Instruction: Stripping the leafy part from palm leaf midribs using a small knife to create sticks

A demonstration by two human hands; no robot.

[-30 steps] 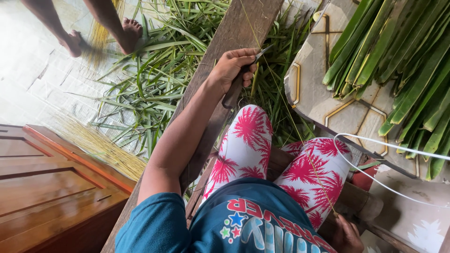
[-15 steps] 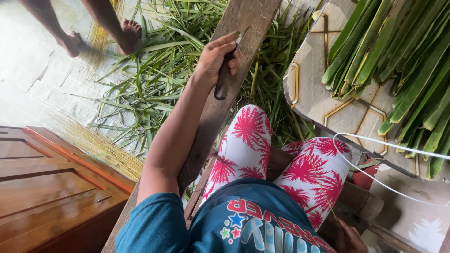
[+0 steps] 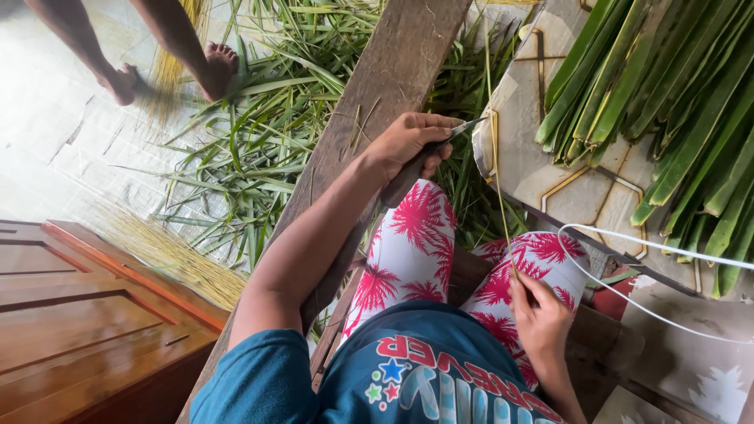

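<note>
Left hand (image 3: 408, 145) clamped on dark-handled knife (image 3: 420, 165); right hand (image 3: 542, 314) pinches thin pale-green leaf midrib (image 3: 496, 157). Keep the strip taut, blade shallow, scraping away from body.

Knife (image 3: 428, 157), gripped in the left hand (image 3: 408, 141): blade beyond the fingertips is bare metal, dull grey with a faint sheen; handle under the fingers is dark and matt, material not discernible.

Plank (image 3: 377, 102) beneath the left-hand fingers: raw wood, weathered brown, rough-grained, with loose fibres on it.

Leaf rib (image 3: 496, 173), pinched in the right hand (image 3: 542, 318) and running up from its fingers: thin plant fibre, pale yellow-green, smooth.

Leaves (image 3: 675, 102) beyond the right-hand fingers: fresh plant blades, green, slightly glossy.

Trousers (image 3: 416, 243) between the two hands: printed cloth, matt.

Door panel (image 3: 71, 314), well left of the left hand: varnished wood, semi-gloss.
</note>
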